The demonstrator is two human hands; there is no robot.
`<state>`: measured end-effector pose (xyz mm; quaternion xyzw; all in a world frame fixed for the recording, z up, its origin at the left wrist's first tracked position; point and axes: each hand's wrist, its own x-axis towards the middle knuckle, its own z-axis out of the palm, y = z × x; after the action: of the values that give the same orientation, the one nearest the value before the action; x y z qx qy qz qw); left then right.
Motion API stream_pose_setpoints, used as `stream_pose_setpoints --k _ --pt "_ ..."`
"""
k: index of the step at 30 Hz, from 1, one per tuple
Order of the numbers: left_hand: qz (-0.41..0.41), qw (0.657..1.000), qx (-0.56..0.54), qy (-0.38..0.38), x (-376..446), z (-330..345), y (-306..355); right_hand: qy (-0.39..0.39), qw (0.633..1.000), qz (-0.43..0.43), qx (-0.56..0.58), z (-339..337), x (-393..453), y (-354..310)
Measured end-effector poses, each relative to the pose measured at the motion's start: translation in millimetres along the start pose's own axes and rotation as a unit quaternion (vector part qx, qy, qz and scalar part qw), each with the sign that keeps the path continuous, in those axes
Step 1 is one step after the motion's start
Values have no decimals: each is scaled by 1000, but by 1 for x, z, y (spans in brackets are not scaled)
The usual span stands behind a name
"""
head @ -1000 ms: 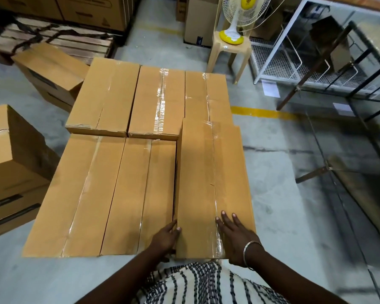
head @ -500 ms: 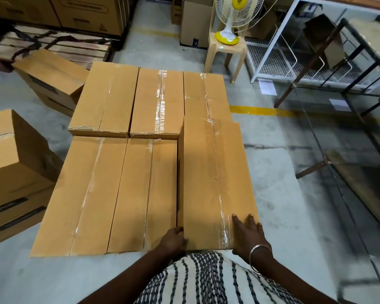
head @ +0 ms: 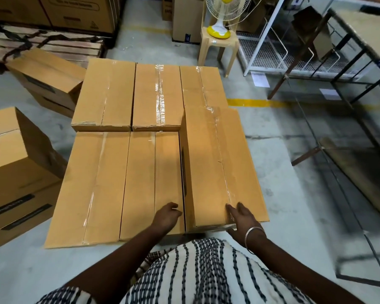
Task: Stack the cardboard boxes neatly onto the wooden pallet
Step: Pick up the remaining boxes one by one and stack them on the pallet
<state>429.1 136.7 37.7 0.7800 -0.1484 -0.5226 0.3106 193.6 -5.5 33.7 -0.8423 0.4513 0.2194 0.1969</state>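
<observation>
Right hand (head: 242,218) flat, fingers straight, on near end of raised right-front box (head: 219,163). Left hand (head: 166,218) loosely curled at its left wall, grip unclear. Five taped boxes (head: 158,95) adjoining. Loose cartons (head: 15,163) left; fan (head: 223,14) on stool (head: 217,43) beyond.

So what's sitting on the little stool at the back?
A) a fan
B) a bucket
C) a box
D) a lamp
A: a fan with a yellow base and a white wire guard stands on the stool.
</observation>
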Motion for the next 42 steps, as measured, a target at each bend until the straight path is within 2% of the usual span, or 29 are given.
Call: stream_pose_setpoints --k 9,16,21,25,28,32,36,42 --pt "26 998 35 42 -33 -40 -46 -17 993 -72 93 15 -33 -43" --pt "4 990 -30 135 -86 -57 -96 -29 987 -142 72 17 -51 -66" --pt "-50 966 -97 236 -151 -59 -140 -45 981 -168 89 23 -66 -95" --pt "-69 945 -141 287 -201 -61 -183 -98 971 -201 88 43 -82 -126" --pt "-75 924 -182 328 -236 -74 -213 -106 965 -217 103 61 -96 -153" --pt "-87 890 -234 381 -269 -102 -260 -123 951 -245 143 73 -115 -203" --pt "-91 855 -288 422 -287 -140 -303 -130 952 -243 132 95 -104 -261" --pt "-83 845 -313 426 -300 -225 -371 -119 955 -228 147 114 -106 -382"
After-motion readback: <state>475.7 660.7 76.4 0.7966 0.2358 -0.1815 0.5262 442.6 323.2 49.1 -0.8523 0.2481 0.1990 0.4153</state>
